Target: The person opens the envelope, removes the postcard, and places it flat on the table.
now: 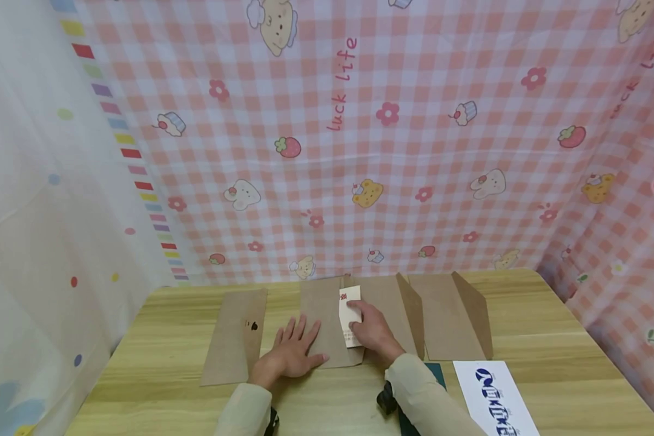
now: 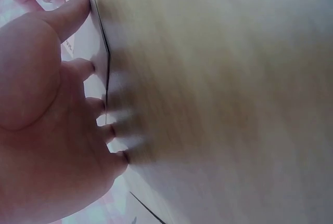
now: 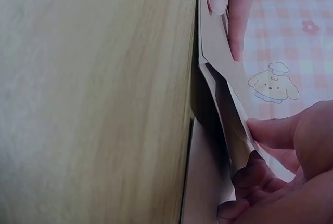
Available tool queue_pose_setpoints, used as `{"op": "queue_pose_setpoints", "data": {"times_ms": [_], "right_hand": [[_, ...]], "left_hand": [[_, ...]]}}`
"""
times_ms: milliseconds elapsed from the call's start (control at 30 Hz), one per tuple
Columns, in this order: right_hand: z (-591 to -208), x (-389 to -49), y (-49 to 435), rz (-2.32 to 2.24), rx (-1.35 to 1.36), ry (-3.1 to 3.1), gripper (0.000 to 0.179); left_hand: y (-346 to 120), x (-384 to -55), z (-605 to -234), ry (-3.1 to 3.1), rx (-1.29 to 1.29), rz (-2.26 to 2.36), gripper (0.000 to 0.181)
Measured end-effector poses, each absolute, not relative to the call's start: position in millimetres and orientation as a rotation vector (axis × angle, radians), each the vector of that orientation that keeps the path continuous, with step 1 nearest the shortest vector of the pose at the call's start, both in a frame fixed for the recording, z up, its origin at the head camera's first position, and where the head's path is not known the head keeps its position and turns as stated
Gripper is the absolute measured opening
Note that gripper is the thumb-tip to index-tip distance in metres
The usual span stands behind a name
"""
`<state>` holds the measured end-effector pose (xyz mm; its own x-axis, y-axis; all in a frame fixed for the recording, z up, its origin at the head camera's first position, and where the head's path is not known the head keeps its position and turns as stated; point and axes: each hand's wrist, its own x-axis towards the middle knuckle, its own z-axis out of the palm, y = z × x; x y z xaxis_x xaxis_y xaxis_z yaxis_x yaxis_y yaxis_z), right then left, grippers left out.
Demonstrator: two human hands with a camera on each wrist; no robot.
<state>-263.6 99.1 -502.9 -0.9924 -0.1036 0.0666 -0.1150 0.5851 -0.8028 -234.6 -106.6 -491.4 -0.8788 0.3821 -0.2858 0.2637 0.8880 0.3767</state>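
A brown paper envelope (image 1: 321,348) lies at the middle of the table, its pale flap (image 1: 351,327) with red print turned in over its right side. My left hand (image 1: 293,356) rests palm down with fingers spread along the envelope's left and near side. Seen from the left wrist, the fingertips (image 2: 107,132) press at the paper's edge. My right hand (image 1: 376,330) pinches the flap, thumb on one face and fingers curled behind it. In the right wrist view, the flap (image 3: 237,107) stands raised from the sheet below, with a gap beneath it.
Two more brown envelopes, one partly behind my right hand and another envelope (image 1: 444,318) farther right, have raised flaps. A brown sheet (image 1: 229,339) with a dark mark lies at left. Near my right sleeve are a white card (image 1: 493,393) with blue print and a dark green item (image 1: 436,372).
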Motion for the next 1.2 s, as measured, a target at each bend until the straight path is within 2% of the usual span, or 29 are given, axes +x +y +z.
{"op": "queue_pose_setpoints", "data": {"times_ms": [467, 733, 1200], "right_hand": [[-505, -264, 103, 1.497, 0.17, -2.774, 0.046], [-502, -262, 105, 1.475, 0.171, -2.773, 0.044], [-501, -263, 107, 1.465, 0.16, -2.789, 0.044]], "left_hand": [[-107, -234, -493, 2.687, 0.481, 0.471, 0.075], [-111, -242, -510, 2.677, 0.475, 0.487, 0.079], [-114, -247, -517, 2.675, 0.478, 0.51, 0.08]]}}
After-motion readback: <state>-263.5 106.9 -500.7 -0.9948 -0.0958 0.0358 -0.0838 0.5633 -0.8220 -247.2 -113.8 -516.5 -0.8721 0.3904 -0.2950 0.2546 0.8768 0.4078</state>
